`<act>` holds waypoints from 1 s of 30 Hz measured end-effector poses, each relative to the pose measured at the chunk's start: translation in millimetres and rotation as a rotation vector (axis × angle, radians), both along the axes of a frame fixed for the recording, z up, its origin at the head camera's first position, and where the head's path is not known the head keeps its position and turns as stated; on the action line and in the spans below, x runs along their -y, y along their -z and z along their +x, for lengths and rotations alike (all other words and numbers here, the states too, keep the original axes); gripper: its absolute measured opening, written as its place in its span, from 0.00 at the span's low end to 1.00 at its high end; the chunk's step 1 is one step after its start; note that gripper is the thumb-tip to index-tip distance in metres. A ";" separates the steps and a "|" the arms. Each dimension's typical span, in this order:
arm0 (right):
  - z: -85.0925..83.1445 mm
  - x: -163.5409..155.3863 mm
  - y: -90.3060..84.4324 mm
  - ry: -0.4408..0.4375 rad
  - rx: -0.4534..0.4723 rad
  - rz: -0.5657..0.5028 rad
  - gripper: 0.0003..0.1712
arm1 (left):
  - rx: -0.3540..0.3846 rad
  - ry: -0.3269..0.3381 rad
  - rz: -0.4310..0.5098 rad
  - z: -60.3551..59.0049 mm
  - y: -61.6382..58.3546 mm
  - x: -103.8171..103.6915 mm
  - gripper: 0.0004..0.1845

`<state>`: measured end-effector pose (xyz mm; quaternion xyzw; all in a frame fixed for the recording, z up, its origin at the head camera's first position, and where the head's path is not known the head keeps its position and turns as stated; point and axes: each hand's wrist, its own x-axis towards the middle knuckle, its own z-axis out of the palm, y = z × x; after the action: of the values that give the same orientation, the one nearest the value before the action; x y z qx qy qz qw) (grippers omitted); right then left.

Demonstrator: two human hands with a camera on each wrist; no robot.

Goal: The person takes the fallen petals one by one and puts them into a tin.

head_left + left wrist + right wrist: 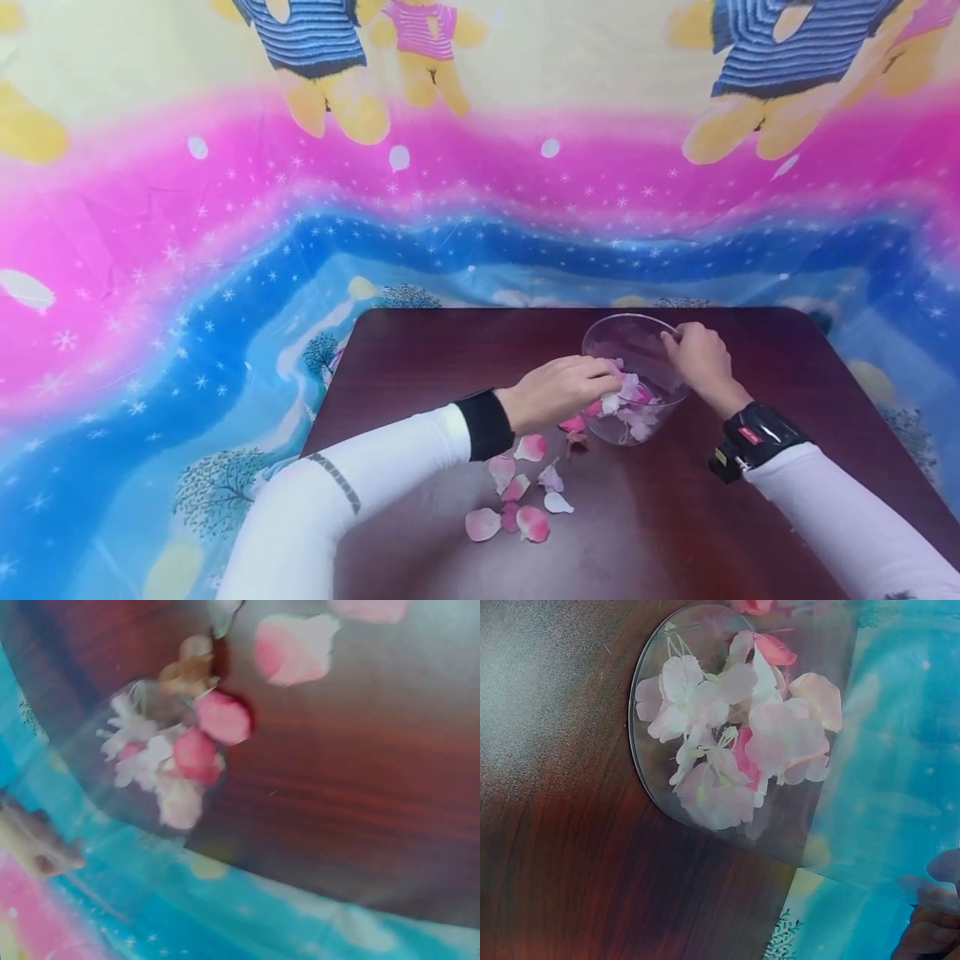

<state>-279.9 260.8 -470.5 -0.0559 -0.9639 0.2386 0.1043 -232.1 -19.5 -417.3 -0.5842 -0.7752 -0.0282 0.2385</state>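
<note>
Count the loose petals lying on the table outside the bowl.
About 9 petals show on the table: two under the left hand beside the bowl, one by the cuff, the rest nearer the person. The hand may hide more.

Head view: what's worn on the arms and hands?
Both arms wear long white sleeves; the left sleeve has a grey striped band. A black cuff sits at the left wrist. The right wrist carries a black strap-on device with a small red label. Hands are bare.
</note>
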 end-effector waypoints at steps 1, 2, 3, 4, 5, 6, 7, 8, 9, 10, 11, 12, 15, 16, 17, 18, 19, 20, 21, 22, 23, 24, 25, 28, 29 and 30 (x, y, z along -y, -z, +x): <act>0.0 -0.2 0.9 0.003 0.002 -0.002 0.19 | -0.003 0.003 0.002 -1.3 -2.5 -4.5 0.13; 0.1 -0.4 1.7 0.008 0.003 -0.002 0.19 | -0.007 0.004 0.004 -2.9 -4.4 -8.6 0.13; 0.1 -0.8 2.5 0.011 0.002 -0.002 0.19 | -0.009 0.006 0.008 -5.0 -5.3 -12.6 0.12; 0.2 -1.3 3.2 0.012 0.002 -0.003 0.19 | -0.015 0.006 0.011 -7.1 -5.7 -16.2 0.12; 0.5 -1.6 3.5 0.012 0.003 -0.003 0.19 | -0.018 0.005 0.013 -9.5 -5.1 -19.5 0.12; 0.7 -2.0 4.0 0.012 0.003 -0.002 0.19 | -0.018 0.006 0.019 -11.7 -4.4 -22.5 0.11; 0.9 -2.1 4.2 0.013 0.001 -0.001 0.19 | -0.022 0.005 0.018 -14.0 -3.3 -25.3 0.11; 1.1 -2.0 4.4 0.014 0.000 0.000 0.19 | -0.024 0.005 0.019 -16.1 -2.2 -27.5 0.11; 1.2 -1.9 4.5 0.013 -0.001 0.000 0.19 | -0.027 0.002 0.020 -18.1 -1.5 -29.4 0.11; 1.1 -1.7 4.3 0.012 -0.001 -0.001 0.19 | -0.029 -0.004 0.017 -19.7 -1.4 -31.2 0.11; 0.9 -1.4 4.1 0.013 -0.003 -0.001 0.19 | -0.032 -0.010 0.015 -21.5 -1.3 -33.1 0.11; 0.5 -1.0 4.0 0.014 -0.005 0.000 0.19 | -0.035 -0.016 0.016 -23.2 -1.6 -35.2 0.11; -0.6 -0.4 3.5 0.017 -0.007 -0.002 0.19 | -0.042 -0.050 0.004 -27.4 -2.4 -41.3 0.11; -0.8 -0.3 3.1 0.018 -0.008 0.000 0.19 | -0.042 -0.067 -0.011 -28.5 -2.1 -43.7 0.11; -0.9 -0.1 2.9 0.020 -0.008 0.001 0.19 | -0.030 -0.087 -0.025 -29.5 -1.1 -46.0 0.12; -1.0 0.2 2.8 0.018 -0.007 -0.001 0.19 | -0.013 -0.114 -0.050 -30.4 0.4 -47.8 0.13; -1.0 0.5 2.7 0.017 -0.006 -0.002 0.19 | 0.012 -0.151 -0.087 -31.0 2.3 -49.3 0.15; -1.1 0.8 2.6 0.014 -0.006 -0.002 0.19 | 0.046 -0.193 -0.131 -31.4 4.6 -50.5 0.20; -1.2 0.9 2.8 0.011 -0.005 -0.002 0.19 | 0.086 -0.237 -0.182 -31.7 7.0 -51.1 0.26; -1.1 1.1 2.6 0.008 -0.003 -0.001 0.19 | 0.134 -0.280 -0.231 -31.8 9.1 -51.4 0.31; -1.2 1.2 2.4 0.005 0.000 -0.002 0.20 | 0.185 -0.319 -0.269 -31.6 10.9 -51.0 0.36; -1.1 1.3 2.1 0.002 0.003 -0.003 0.20 | 0.225 -0.348 -0.306 -31.6 12.7 -50.3 0.40; -1.0 1.2 1.7 0.000 0.006 -0.002 0.20 | 0.263 -0.371 -0.329 -31.3 13.7 -49.2 0.42; -0.7 0.4 1.0 0.002 0.008 0.000 0.20 | 0.336 -0.374 -0.333 -30.7 15.4 -45.1 0.43; -0.5 0.2 0.6 0.005 0.006 0.000 0.20 | 0.346 -0.367 -0.323 -30.5 15.3 -43.4 0.43; -0.5 -0.1 0.4 0.007 0.005 0.001 0.20 | 0.353 -0.360 -0.314 -30.4 15.4 -41.7 0.43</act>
<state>-280.4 260.8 -471.0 -0.0600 -0.9640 0.2377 0.1029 -262.5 22.2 -432.8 -0.4532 -0.8907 0.0338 0.0079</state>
